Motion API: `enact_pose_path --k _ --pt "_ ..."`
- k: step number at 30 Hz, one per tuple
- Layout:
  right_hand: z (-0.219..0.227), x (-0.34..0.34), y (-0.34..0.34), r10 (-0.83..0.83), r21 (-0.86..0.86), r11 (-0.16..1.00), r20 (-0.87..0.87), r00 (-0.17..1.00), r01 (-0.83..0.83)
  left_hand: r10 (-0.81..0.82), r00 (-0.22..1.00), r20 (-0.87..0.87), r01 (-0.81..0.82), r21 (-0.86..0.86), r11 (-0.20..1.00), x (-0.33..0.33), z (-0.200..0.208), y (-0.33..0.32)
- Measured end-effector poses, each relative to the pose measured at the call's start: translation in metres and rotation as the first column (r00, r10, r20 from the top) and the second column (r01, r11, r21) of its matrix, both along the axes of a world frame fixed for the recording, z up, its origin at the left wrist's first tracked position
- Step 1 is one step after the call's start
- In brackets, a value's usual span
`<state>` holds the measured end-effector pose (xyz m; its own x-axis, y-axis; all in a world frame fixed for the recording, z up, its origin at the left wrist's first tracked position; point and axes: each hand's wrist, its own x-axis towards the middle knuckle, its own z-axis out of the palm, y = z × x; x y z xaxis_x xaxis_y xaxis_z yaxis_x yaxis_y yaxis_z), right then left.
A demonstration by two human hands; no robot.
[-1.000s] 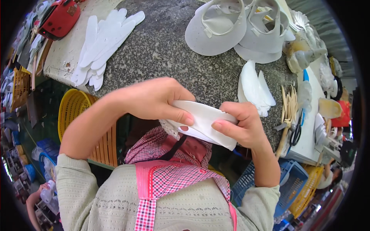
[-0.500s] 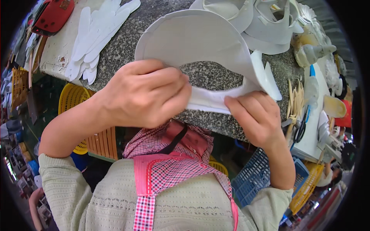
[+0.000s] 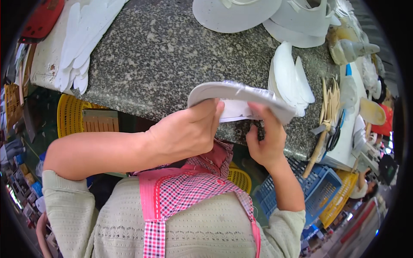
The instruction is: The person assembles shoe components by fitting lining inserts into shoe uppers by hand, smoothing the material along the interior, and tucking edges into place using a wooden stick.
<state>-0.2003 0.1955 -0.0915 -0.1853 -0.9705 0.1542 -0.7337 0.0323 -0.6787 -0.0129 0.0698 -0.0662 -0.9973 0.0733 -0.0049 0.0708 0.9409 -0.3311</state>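
Both hands hold a white visor [image 3: 251, 95] with a curved brim, just above the near edge of the speckled stone worktop [image 3: 159, 56]. My left hand [image 3: 189, 129] is closed on its left end, thumb against the narrow band under the brim. At the right side, my right hand [image 3: 269, 137] grips it with fingers up behind the brim, which partly hides them. The brim is tilted almost edge-on. To the right of it lies a small pile of white curved pieces [image 3: 286, 75].
More white visors [image 3: 236, 15] sit at the far edge. Long white strips [image 3: 84, 45] lie at left by a red visor-like piece [image 3: 41, 19]. Wooden sticks [image 3: 329, 103] and black-handled scissors [image 3: 334, 137] are at right. Below stand a yellow basket [image 3: 71, 118] and a blue crate [image 3: 322, 185].
The visor has come down and nearer to me, and its brim has tipped from an open face to almost edge-on. The white pieces behind it now show fully.
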Motion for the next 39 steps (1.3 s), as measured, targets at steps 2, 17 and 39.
enact_pose_path --k 2,17,39 --pt "0.004 -0.003 -0.004 0.015 -0.009 1.0 -0.01 1.0 -0.015 -0.042 0.999 0.029 0.043 -0.022 0.999 -0.005 0.014 -0.001" --pt "-0.006 -0.006 -0.005 0.177 -0.102 0.969 -0.344 0.922 -0.224 0.202 0.978 0.051 -0.202 0.011 0.979 0.001 -0.007 0.027" --pt "-0.002 -0.017 -0.003 0.288 -0.092 0.937 -0.346 0.893 -0.338 0.051 0.996 -0.078 -0.044 0.09 0.995 -0.003 -0.01 0.013"
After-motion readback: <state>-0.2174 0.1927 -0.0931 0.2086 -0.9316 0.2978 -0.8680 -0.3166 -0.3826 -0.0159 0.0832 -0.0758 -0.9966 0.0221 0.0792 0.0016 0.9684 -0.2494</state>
